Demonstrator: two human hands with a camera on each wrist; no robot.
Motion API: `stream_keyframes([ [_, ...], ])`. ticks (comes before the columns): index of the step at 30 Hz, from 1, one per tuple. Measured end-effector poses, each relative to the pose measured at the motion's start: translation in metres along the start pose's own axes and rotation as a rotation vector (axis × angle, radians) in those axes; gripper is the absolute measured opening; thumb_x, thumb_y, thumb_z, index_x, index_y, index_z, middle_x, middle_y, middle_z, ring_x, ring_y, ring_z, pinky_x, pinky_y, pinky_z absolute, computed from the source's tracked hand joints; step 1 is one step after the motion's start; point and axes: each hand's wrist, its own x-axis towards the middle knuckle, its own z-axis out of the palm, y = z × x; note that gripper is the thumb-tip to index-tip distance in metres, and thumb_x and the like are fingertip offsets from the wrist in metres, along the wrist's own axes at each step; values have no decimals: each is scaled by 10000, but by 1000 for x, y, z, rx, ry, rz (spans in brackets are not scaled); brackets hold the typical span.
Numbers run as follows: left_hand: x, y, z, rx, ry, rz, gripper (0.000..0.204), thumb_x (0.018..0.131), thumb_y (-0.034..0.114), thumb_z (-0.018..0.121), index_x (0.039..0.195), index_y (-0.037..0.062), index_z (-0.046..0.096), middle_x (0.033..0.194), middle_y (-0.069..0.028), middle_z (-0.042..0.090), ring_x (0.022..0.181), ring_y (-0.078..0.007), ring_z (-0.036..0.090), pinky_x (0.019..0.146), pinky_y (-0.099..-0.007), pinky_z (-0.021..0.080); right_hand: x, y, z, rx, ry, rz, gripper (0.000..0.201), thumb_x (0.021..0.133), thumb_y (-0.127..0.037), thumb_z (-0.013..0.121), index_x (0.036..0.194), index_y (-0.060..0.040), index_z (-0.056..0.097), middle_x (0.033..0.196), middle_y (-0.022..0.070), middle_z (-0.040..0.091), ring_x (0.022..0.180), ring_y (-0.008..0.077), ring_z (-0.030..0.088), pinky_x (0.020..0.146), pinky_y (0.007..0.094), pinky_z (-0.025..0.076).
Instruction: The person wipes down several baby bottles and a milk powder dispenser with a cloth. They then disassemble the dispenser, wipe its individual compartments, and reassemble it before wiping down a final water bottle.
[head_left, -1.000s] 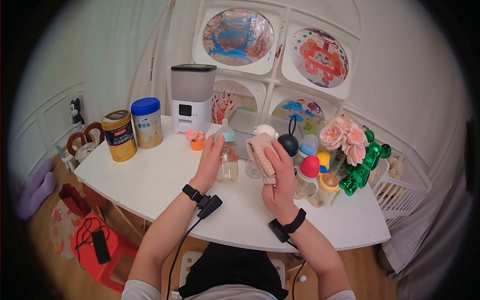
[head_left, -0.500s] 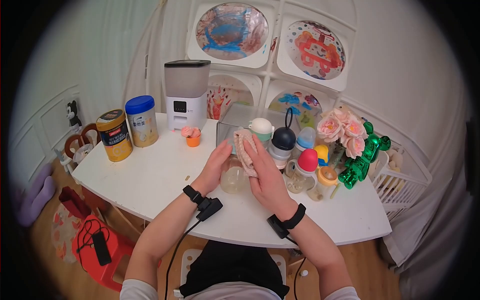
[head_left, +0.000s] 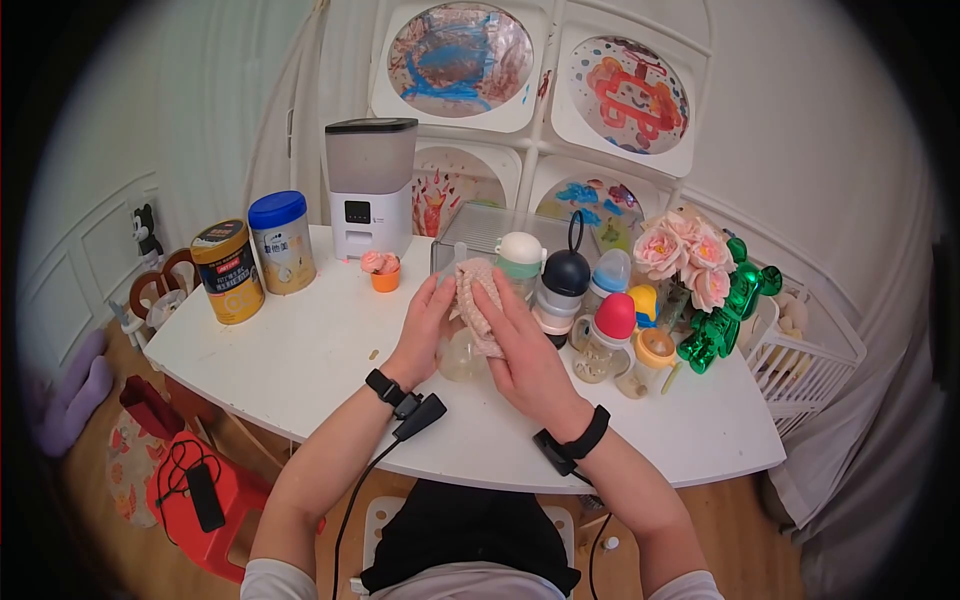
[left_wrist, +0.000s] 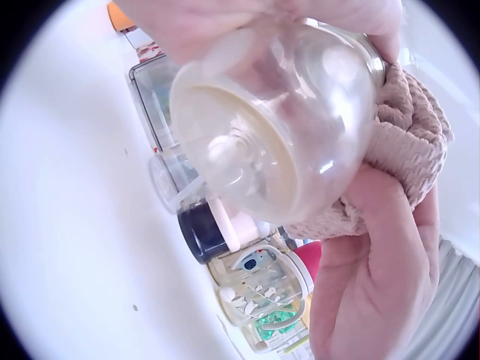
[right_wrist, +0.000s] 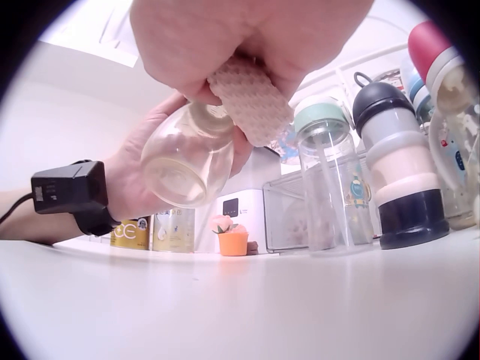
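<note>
A clear baby bottle (head_left: pixel 462 360) is in my left hand (head_left: pixel 418 338), whose fingers curl round its upper part. In the right wrist view the bottle (right_wrist: pixel 187 161) is tilted, its base above the tabletop. My right hand (head_left: pixel 532 355) grips a pinkish-beige textured cloth (head_left: pixel 478 300) against the bottle's upper end. Seen from the left wrist, the cloth (left_wrist: pixel 412 142) bunches beside the bottle (left_wrist: pixel 315 120), and the round base faces the camera. Cloth and fingers cover most of the bottle's top.
To the right stand a green-collared bottle (head_left: pixel 520 262), a dark-topped stacked container (head_left: pixel 566 280), a red-capped bottle (head_left: pixel 604 345) and a yellow-collared bottle (head_left: pixel 650 365). Behind are a clear box (head_left: pixel 455 240) and a dispenser (head_left: pixel 372 190). Two cans and a small orange flower pot (head_left: pixel 385 280) stand left.
My right hand has moved left with the cloth and brought it onto the bottle. The bottle, upright at first, is now tilted in my left hand. The head view has shifted slightly.
</note>
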Motion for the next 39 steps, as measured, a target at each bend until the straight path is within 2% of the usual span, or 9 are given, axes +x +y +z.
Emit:
stream_keyframes([
  [8, 4, 0, -6, -20, 88, -57, 446, 1114, 475, 534, 1360, 103, 545, 1289, -42, 638, 1209, -148, 612, 1042, -341, 499, -1, -3, -3, -30, -58, 2, 835, 833, 76, 623, 1606, -188, 452, 1661, 216, 366, 1439, 415, 489, 1149, 441, 477],
  [10, 5, 6, -3, -17, 178, -37, 453, 1116, 514, 501, 1306, 109, 574, 1218, -29, 649, 1145, -143, 621, 1009, -333, 500, -2, -4, -3, -37, -86, -1, 828, 828, 74, 630, 1595, -194, 470, 1649, 207, 393, 1419, 405, 510, 1136, 438, 488],
  [13, 5, 8, -5, -16, 238, -40, 454, 1113, 518, 497, 1300, 112, 578, 1206, -27, 653, 1124, -151, 631, 1006, -338, 500, -4, -5, -2, -52, -127, -5, 823, 815, 66, 644, 1576, -208, 494, 1613, 184, 454, 1385, 380, 543, 1107, 436, 511],
  [21, 2, 18, 5, 4, 356, -83, 465, 1095, 540, 497, 1277, 126, 602, 1140, -27, 656, 1049, -157, 634, 962, -343, 519, -7, -3, -1, -117, -131, -30, 748, 799, -15, 683, 1502, -243, 570, 1535, 139, 544, 1227, 343, 634, 887, 412, 605],
  [24, 4, 16, 1, 27, 425, -75, 478, 1093, 560, 480, 1258, 129, 605, 1102, -32, 654, 992, -158, 637, 937, -345, 530, -7, -5, -3, -102, -178, -28, 732, 800, -21, 686, 1489, -246, 582, 1524, 127, 556, 1195, 341, 645, 871, 413, 605],
  [28, 5, 15, -9, -11, 510, -100, 531, 1088, 608, 441, 1224, 120, 599, 1059, -56, 648, 949, -184, 645, 916, -364, 547, -7, -4, -1, -105, -201, -33, 745, 800, -16, 689, 1495, -260, 580, 1535, 117, 550, 1220, 340, 637, 893, 409, 605],
  [32, 9, 9, -23, -147, 537, -136, 602, 1058, 676, 439, 1211, 112, 583, 1021, -80, 634, 950, -221, 647, 919, -391, 555, -4, -6, -1, -86, -189, -88, 785, 791, 36, 693, 1500, -284, 586, 1576, 114, 522, 1359, 338, 580, 937, 395, 601],
  [34, 5, 15, -18, -263, 455, -174, 644, 1013, 723, 490, 1222, 119, 567, 1049, -92, 619, 998, -253, 644, 943, -423, 553, -2, -7, -1, -75, -174, -106, 801, 787, 60, 690, 1500, -290, 591, 1590, 113, 511, 1409, 335, 552, 949, 390, 599],
  [39, 5, 24, -12, -268, 454, -141, 626, 985, 712, 559, 1236, 138, 557, 1133, -84, 598, 1080, -262, 629, 968, -450, 550, -1, -7, -3, -146, -178, -163, 808, 788, 93, 671, 1486, -309, 613, 1604, 111, 504, 1456, 298, 521, 927, 363, 606],
])
